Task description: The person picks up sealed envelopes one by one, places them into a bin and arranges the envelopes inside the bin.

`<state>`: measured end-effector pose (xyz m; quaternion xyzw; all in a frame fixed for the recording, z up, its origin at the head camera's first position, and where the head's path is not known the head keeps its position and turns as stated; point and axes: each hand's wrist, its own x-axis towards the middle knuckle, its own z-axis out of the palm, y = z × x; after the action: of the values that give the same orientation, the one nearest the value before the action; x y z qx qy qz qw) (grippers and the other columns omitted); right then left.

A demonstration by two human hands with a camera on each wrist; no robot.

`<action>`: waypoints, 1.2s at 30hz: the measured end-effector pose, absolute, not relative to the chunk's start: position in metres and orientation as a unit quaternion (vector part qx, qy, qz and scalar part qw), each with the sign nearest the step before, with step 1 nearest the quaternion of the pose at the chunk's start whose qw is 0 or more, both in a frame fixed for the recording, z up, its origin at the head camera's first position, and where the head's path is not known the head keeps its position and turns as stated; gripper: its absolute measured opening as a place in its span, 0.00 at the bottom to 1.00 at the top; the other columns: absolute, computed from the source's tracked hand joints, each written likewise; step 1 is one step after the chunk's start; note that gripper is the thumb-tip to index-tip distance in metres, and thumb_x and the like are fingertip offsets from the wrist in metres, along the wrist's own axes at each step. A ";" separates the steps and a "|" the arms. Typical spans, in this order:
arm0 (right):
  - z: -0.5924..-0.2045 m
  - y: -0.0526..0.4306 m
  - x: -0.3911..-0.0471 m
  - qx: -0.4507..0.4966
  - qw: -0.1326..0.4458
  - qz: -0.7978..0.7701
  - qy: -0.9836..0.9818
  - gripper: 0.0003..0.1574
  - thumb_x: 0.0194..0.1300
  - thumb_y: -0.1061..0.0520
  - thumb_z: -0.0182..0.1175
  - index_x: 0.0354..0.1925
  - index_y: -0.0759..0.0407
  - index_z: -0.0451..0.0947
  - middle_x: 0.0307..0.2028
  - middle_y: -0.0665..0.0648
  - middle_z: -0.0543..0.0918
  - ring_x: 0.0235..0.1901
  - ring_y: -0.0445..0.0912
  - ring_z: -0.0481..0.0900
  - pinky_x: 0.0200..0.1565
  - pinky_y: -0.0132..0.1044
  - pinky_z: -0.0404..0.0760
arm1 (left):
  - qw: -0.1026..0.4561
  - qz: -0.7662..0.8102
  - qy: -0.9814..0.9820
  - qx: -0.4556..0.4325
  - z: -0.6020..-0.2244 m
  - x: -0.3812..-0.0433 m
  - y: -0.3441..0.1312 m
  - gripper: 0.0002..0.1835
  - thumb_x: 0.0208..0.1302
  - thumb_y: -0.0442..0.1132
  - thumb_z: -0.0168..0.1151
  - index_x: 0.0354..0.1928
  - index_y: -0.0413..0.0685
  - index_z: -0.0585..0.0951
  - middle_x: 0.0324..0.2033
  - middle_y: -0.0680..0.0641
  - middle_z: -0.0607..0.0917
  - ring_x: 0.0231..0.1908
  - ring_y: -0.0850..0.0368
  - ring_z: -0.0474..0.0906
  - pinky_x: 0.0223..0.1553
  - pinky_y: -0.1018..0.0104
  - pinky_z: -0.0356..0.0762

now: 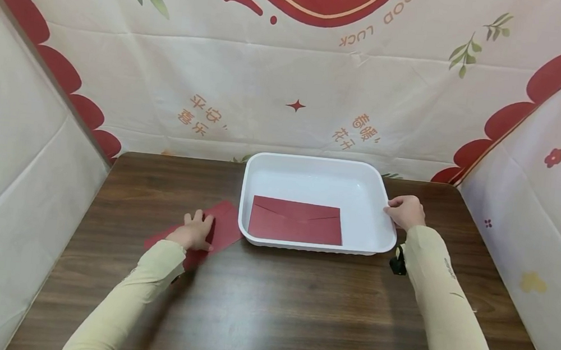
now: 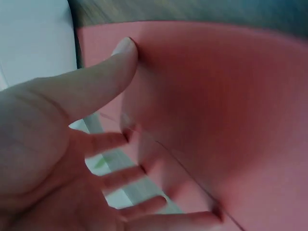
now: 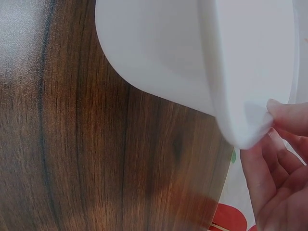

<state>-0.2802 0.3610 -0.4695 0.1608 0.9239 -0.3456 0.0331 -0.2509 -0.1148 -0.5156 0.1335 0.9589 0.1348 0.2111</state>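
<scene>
A white plastic tray [image 1: 305, 180] stands on the table, with a red envelope [image 1: 296, 221] lying flat inside against its front left. My right hand [image 1: 407, 211] pinches the tray's right rim between thumb and fingers, as the right wrist view shows up close. Left of the tray, another red envelope [image 1: 225, 223] lies slanted on the table, one corner right at the tray's wall. Over it is my left hand [image 1: 195, 231], fingers spread and tips touching the paper. In the left wrist view, the thumb [image 2: 106, 79] and the fingers rest across the envelope, near its flap line.
The dark wood table [image 1: 267, 309] reaches a printed white cloth backdrop [image 1: 277, 101] behind the tray. Similar cloth panels rise along the left [image 1: 14, 144] and right [image 1: 537, 199] sides. A small black device [image 1: 398, 260] sits at the right wrist.
</scene>
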 end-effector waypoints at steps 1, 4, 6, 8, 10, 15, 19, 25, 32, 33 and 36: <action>-0.469 0.361 -0.280 0.161 0.033 -0.345 0.924 0.20 0.59 0.60 0.57 0.47 0.72 0.74 0.45 0.73 0.74 0.36 0.56 0.77 0.31 0.40 0.81 | 0.207 0.136 0.958 0.142 -0.516 -0.253 -0.118 0.40 0.51 0.40 0.68 0.62 0.35 0.59 0.57 0.29 0.58 0.53 0.30 0.53 0.46 0.42 0.67; -0.469 0.361 -0.280 0.161 0.033 -0.344 0.925 0.20 0.59 0.60 0.57 0.47 0.72 0.74 0.44 0.73 0.75 0.35 0.56 0.77 0.31 0.40 0.81 | 0.202 0.144 0.955 0.162 -0.519 -0.259 -0.126 0.41 0.49 0.38 0.69 0.64 0.39 0.60 0.61 0.31 0.57 0.56 0.31 0.53 0.47 0.40 0.67; -0.469 0.361 -0.280 0.161 0.034 -0.343 0.925 0.20 0.59 0.59 0.57 0.47 0.72 0.74 0.44 0.73 0.75 0.35 0.55 0.77 0.30 0.40 0.81 | 0.201 0.151 0.952 0.172 -0.520 -0.264 -0.132 0.42 0.48 0.37 0.70 0.65 0.40 0.59 0.63 0.32 0.56 0.59 0.32 0.52 0.48 0.39 0.66; -0.469 0.361 -0.281 0.160 0.035 -0.343 0.925 0.20 0.59 0.59 0.57 0.47 0.72 0.74 0.44 0.73 0.75 0.35 0.56 0.77 0.30 0.39 0.80 | 0.204 0.155 0.950 0.178 -0.521 -0.269 -0.136 0.43 0.47 0.35 0.70 0.65 0.42 0.59 0.64 0.33 0.56 0.60 0.33 0.51 0.49 0.40 0.66; -0.469 0.360 -0.281 0.161 0.036 -0.342 0.925 0.20 0.59 0.59 0.57 0.47 0.72 0.74 0.44 0.73 0.75 0.34 0.55 0.77 0.28 0.37 0.80 | 0.204 0.155 0.948 0.186 -0.522 -0.273 -0.139 0.43 0.46 0.34 0.70 0.66 0.43 0.60 0.65 0.34 0.55 0.61 0.34 0.50 0.49 0.41 0.67; -0.470 0.362 -0.281 0.167 0.040 -0.341 0.924 0.20 0.59 0.58 0.58 0.47 0.72 0.74 0.44 0.72 0.75 0.34 0.55 0.77 0.28 0.37 0.80 | 0.212 0.144 0.945 0.202 -0.517 -0.278 -0.140 0.41 0.49 0.36 0.68 0.66 0.44 0.60 0.65 0.36 0.54 0.63 0.35 0.50 0.50 0.41 0.66; -0.470 0.363 -0.281 0.164 0.041 -0.342 0.924 0.21 0.59 0.58 0.58 0.47 0.72 0.74 0.44 0.72 0.75 0.34 0.55 0.77 0.27 0.37 0.80 | 0.213 0.135 0.952 0.174 -0.510 -0.277 -0.139 0.38 0.53 0.43 0.65 0.65 0.43 0.60 0.64 0.35 0.56 0.61 0.34 0.52 0.50 0.38 0.64; -0.468 0.363 -0.281 0.163 0.038 -0.337 0.926 0.20 0.59 0.58 0.58 0.46 0.72 0.74 0.44 0.72 0.75 0.34 0.55 0.76 0.26 0.34 0.79 | 0.220 0.120 0.955 0.157 -0.512 -0.274 -0.140 0.39 0.53 0.44 0.66 0.64 0.40 0.60 0.60 0.32 0.58 0.56 0.31 0.55 0.46 0.40 0.67; -0.467 0.362 -0.281 0.163 0.040 -0.341 0.925 0.21 0.59 0.58 0.58 0.47 0.72 0.74 0.44 0.72 0.75 0.34 0.55 0.76 0.24 0.32 0.78 | 0.191 0.135 0.955 0.181 -0.520 -0.283 -0.143 0.40 0.48 0.40 0.70 0.62 0.42 0.61 0.60 0.34 0.58 0.56 0.32 0.55 0.47 0.41 0.67; -0.467 0.361 -0.281 0.163 0.039 -0.341 0.925 0.20 0.59 0.58 0.58 0.46 0.72 0.74 0.44 0.72 0.75 0.34 0.55 0.76 0.24 0.33 0.78 | 0.192 0.137 0.955 0.181 -0.521 -0.285 -0.144 0.40 0.48 0.40 0.70 0.62 0.42 0.61 0.60 0.34 0.58 0.56 0.33 0.54 0.47 0.41 0.67; -0.468 0.362 -0.281 0.161 0.036 -0.339 0.926 0.20 0.59 0.58 0.58 0.46 0.72 0.75 0.44 0.72 0.75 0.33 0.54 0.76 0.27 0.37 0.80 | 0.198 0.133 0.953 0.185 -0.520 -0.288 -0.144 0.40 0.49 0.41 0.69 0.63 0.41 0.60 0.60 0.34 0.58 0.57 0.33 0.54 0.48 0.41 0.66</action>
<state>-0.2813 0.3620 -0.4683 0.1610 0.9261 -0.3394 0.0357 -0.2877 -0.1441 -0.5202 0.1852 0.9534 0.1331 0.1976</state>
